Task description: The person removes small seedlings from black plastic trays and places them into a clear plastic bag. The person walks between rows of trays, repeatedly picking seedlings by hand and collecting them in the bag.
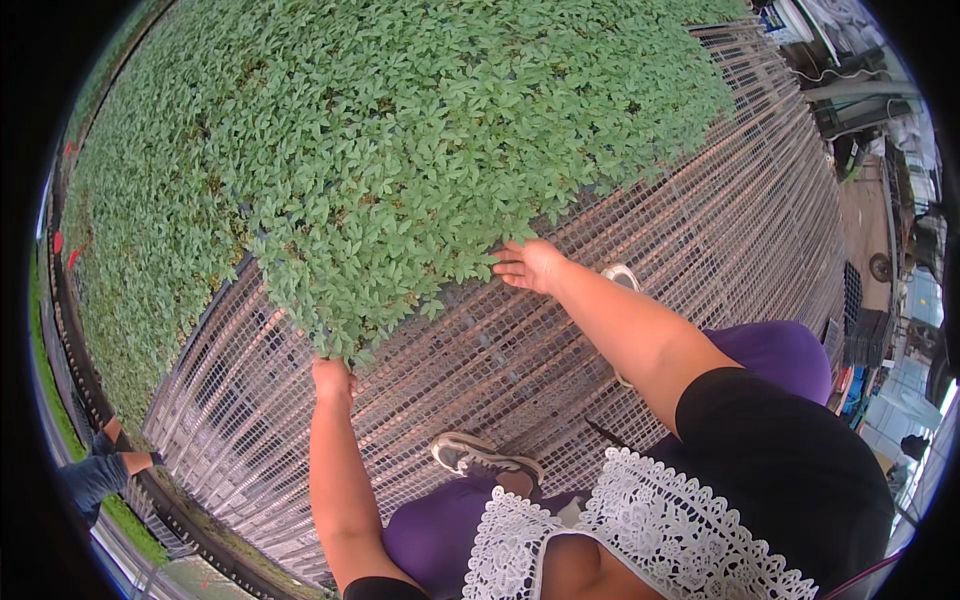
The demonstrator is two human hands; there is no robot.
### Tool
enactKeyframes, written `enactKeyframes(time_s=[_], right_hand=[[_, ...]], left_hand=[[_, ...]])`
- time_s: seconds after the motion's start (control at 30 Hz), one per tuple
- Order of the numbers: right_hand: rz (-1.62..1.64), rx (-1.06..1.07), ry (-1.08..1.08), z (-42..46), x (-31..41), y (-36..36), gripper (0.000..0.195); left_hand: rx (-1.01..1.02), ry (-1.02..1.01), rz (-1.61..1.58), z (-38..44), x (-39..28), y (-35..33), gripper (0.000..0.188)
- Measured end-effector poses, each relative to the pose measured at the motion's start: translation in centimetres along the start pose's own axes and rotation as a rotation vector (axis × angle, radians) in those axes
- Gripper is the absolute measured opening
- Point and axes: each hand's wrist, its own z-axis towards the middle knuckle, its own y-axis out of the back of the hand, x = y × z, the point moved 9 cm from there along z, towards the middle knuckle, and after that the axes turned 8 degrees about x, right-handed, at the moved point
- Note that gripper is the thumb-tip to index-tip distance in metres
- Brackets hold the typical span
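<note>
A dense spread of green leafy seedlings (420,150) fills the upper part of the view, over a slatted mesh surface (480,360). My left hand (334,377) is at the near left corner of the seedlings, its fingers curled under the leaves; a tray edge there is hidden by foliage. My right hand (528,265) is at the near edge farther right, palm partly up, its fingertips beneath the leaves. Whether either hand grips a tray rim cannot be told.
My shoe (484,455) is on the mesh below. Another person's legs (97,476) are at the lower left, beside a dark rail (75,360). Stacked black trays (870,334) and a small wheel (880,267) are at the right.
</note>
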Motion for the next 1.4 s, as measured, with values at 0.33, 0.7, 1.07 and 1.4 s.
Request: enactKeyframes(time_s=[0.33, 0.7, 1.07, 1.4], right_hand=[[-1.137, 0.343, -0.181, -1.6, -4.6, -3.9, 0.031], [-2.014, 0.319, 0.361, -7.1, 10.9, 0.8, 0.02], [-1.742, 0.314, 1.267, -4.9, 10.7, -3.6, 0.027], [-1.571, 0.38, 1.303, -4.6, 11.1, -3.4, 0.027]], left_hand=[[-0.189, -0.034, -0.198, 0.5, 8.0, 12.2, 0.033], [-0.348, 0.176, 0.457, -7.0, 7.1, 14.4, 0.024], [0.329, -0.073, 0.98, -15.2, -6.3, -11.4, 0.025], [0.373, -0.228, 0.689, -10.7, -2.4, -26.4, 0.022]])
